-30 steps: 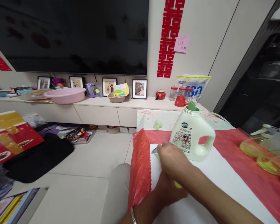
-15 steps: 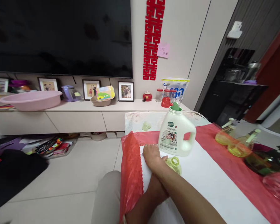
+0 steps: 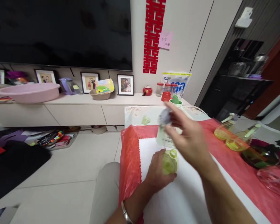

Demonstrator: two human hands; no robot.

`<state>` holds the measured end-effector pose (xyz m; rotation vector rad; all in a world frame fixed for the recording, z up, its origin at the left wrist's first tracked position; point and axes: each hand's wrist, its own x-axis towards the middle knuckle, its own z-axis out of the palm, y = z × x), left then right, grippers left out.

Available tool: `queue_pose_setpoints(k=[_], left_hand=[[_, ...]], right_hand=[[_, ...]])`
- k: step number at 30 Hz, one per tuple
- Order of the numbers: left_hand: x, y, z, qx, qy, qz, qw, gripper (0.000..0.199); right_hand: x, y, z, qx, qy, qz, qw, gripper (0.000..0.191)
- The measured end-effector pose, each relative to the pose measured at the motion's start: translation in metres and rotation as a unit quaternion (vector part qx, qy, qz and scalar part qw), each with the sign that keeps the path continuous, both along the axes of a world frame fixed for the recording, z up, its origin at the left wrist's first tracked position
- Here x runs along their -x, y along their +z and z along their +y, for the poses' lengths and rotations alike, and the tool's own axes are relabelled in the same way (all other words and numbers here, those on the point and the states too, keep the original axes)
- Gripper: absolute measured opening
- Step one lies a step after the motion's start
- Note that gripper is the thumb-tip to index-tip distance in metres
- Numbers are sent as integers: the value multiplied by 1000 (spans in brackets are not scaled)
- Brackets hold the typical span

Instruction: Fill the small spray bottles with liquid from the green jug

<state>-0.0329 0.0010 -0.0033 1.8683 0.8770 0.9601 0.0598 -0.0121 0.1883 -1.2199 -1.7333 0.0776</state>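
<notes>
My left hand (image 3: 156,171) is wrapped around the side of a clear yellow-green bottle (image 3: 170,165) with an uncapped neck, upright on the white cloth. Above and beyond it, my right hand (image 3: 189,133), smeared by motion, pinches a small grey piece (image 3: 164,116) between thumb and fingers. A thin clear strip seems to hang below that piece, too blurred to name. Behind my right hand stands a white detergent jug (image 3: 162,135), largely hidden, with a green scoop-like piece (image 3: 175,99) in its open mouth.
Yellow pump bottles (image 3: 239,140), a dark bottle (image 3: 260,157) and a clear pink container (image 3: 274,179) stand on the right. A pale green piece (image 3: 145,120) lies at the table's far side. Red plastic (image 3: 131,155) hangs over the left edge. Behind runs a low cabinet (image 3: 79,112).
My right hand has risen from the left of the bottle and swung right, now with the grey piece in it. My left hand, earlier under my right arm, shows around the bottle.
</notes>
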Motion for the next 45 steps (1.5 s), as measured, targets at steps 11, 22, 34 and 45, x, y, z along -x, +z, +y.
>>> queue_pose_setpoints(k=[11, 22, 34, 45], left_hand=[[-1, 7, -2, 41, -18, 22, 999, 89], [0, 9, -2, 51, -23, 26, 998, 90], [-2, 11, -2, 34, -19, 31, 999, 87], [-2, 11, -2, 26, -20, 35, 999, 87]], right_hand=[[-62, -32, -39, -55, -32, 260, 964, 64], [-61, -40, -26, -86, -20, 301, 950, 69], [-67, -102, -27, 136, 52, 300, 943, 86], [-65, -111, -28, 234, 75, 335, 910, 91]])
